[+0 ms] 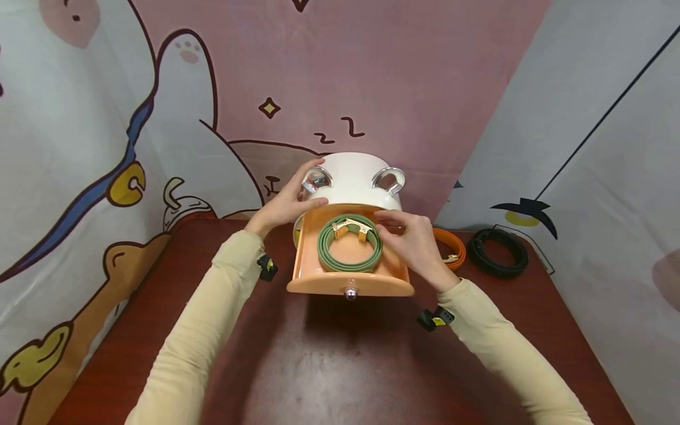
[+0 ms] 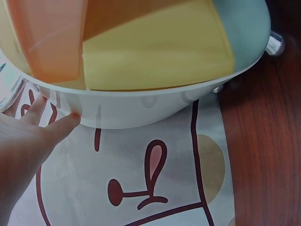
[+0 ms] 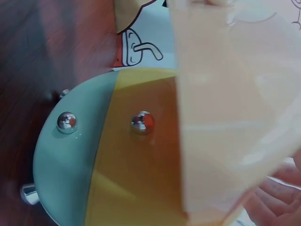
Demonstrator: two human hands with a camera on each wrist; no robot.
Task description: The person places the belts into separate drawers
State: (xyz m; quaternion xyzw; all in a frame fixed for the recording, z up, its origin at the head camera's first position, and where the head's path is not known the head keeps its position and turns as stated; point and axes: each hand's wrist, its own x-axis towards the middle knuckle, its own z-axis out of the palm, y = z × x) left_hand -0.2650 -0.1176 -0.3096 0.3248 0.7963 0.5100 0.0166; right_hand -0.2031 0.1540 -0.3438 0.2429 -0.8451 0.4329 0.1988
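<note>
Landmark: a white cabinet (image 1: 353,183) is standing at the rear of the counter, two silver ring handles (image 1: 401,182) projecting from its shell.
Counter: the red-brown, wood-look surface (image 1: 329,354) is extending to both sides and to the front of the cabinet; it is showing a pale sheen and scuff-like marks in front, and a dark shadow beneath the projecting drawer.
Room: a pink printed backdrop (image 1: 425,71) is hanging behind the cabinet; white printed panels are closing in the space to its left (image 1: 79,147) and right (image 1: 611,147), bearing cartoon animals.
Upper drawer: the orange drawer (image 1: 324,285) is projecting from the cabinet's front, its silver knob (image 1: 350,294) facing outward.
Lower drawers: the yellow drawer (image 3: 103,193) and, beneath it, the green drawer (image 3: 66,160) are sitting closed in the cabinet.
Green belt: the coil (image 1: 350,267) is lying inside the cabinet's orange drawer, its gold buckle (image 1: 353,223) toward the shell.
Left hand: the hand (image 1: 287,203) is resting on the cabinet's left side, fingers spreading and extending.
Right hand: the hand (image 1: 414,236) is reaching over the cabinet's drawer; its fingers are bending at the green coil's right edge, but whether they are gripping cannot be told.
Other belts: an orange belt (image 1: 457,243) is lying right of the cabinet, a black belt (image 1: 498,270) farther right.
</note>
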